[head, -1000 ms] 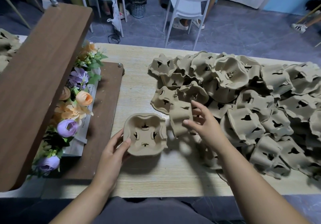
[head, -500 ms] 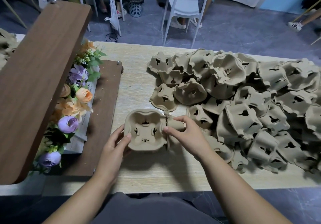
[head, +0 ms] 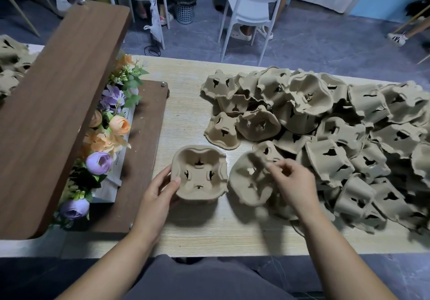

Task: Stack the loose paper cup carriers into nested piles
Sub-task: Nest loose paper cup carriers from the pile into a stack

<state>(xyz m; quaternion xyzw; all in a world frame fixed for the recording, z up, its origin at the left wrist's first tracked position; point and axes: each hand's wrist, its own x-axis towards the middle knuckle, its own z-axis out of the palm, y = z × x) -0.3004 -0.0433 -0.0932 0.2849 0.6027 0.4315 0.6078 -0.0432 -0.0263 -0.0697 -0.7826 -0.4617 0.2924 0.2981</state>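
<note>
A brown pulp cup carrier point(head: 199, 172) sits open side up on the light wooden table point(head: 190, 229), looking like a short nested pile. My left hand point(head: 160, 190) grips its left rim, thumb on the edge. Just right of it, my right hand point(head: 290, 182) pinches the rim of a second carrier point(head: 250, 179), tilted open side toward me and blurred by motion. A large heap of loose carriers point(head: 325, 125) covers the right half of the table.
A dark wooden shelf stand point(head: 58, 104) with artificial flowers point(head: 109, 134) under its top board borders the left. More carriers point(head: 9, 66) lie at the far left. White chairs point(head: 253, 3), a small bin point(head: 185, 5) and seated people's feet are beyond the table.
My right hand lifted a loose carrier from the heap, brought it beside the held one, and has turned it open side up. The left hand stayed on its carrier.
</note>
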